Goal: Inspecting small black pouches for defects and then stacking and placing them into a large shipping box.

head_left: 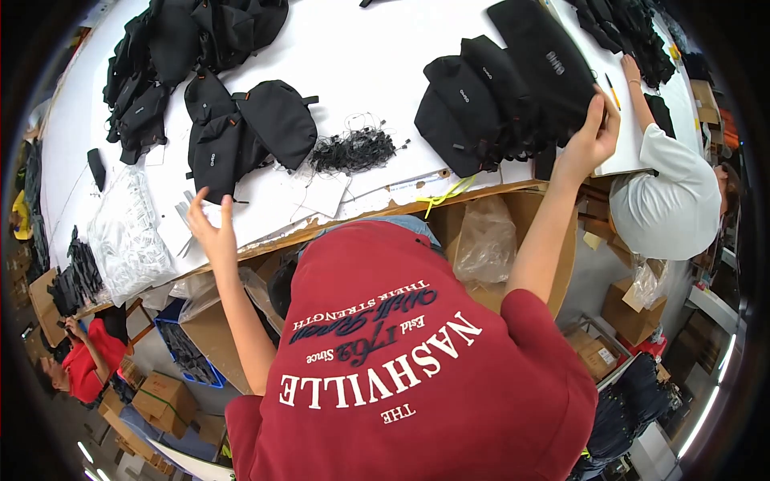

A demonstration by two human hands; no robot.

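Progress, left to right: beyond your left hand [213,231], a heap of black bags [172,44] lies loose on the bench [361,64]; its pieces appear unsorted. Just ahead of the same hand rests a small group of black pouches [215,156], and to its right a tangle of black cords [353,150]. Left of your right hand [589,143], several black pouches overlap in a row [459,108]; this row appears to be the ordered portion. The flat black pouch [552,68] at the right hand is judged to be mid-handling. Whether the row is finished or awaiting work cannot be determined.

Hand state, left to right: your left hand is spread, thumb and fingers well apart, holding nothing visible; its fingertips are at the near end of the closest pouch, contact uncertain. Your right hand pinches the near corner of the flat black pouch, which extends ahead and leftward from your grip.
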